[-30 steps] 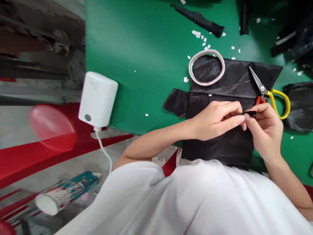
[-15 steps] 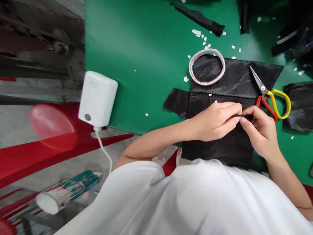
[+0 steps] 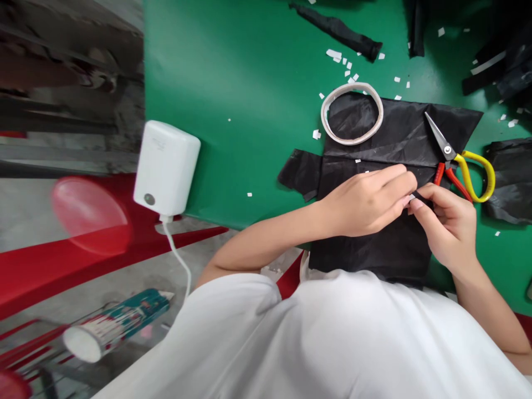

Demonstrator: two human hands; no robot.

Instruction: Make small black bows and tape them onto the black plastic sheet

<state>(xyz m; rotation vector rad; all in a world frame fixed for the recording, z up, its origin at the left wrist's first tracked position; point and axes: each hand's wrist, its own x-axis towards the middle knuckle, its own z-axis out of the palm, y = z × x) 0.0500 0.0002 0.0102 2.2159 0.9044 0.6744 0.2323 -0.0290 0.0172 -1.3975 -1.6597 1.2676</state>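
My left hand [image 3: 372, 202] and my right hand [image 3: 451, 224] meet fingertip to fingertip over the black fabric piece [image 3: 369, 257]. Both are closed in a pinch on a narrow black fabric strip [image 3: 420, 195], most of it hidden by the fingers. A tiny white paper-like piece [image 3: 411, 197] shows between the two thumbs. Just beyond my right hand lie scissors [image 3: 448, 149] with one yellow and one red handle, blades slightly apart. A thin roll of white tape [image 3: 352, 138] rests flat on the far part of the black fabric.
White scraps [image 3: 333, 54] are scattered over the green table [image 3: 233, 72]. More black fabric lies at the far right [image 3: 509, 180], and a long black strip [image 3: 336, 32] at the back. A white power bank [image 3: 166, 166] with a cable sits at the left edge, near a red chair [image 3: 87, 221].
My right hand has shifted slightly to the right and its fingertips have tilted. More of the white piece shows between the thumbs. The left fingers moved slightly; tape roll and scissors stay put.
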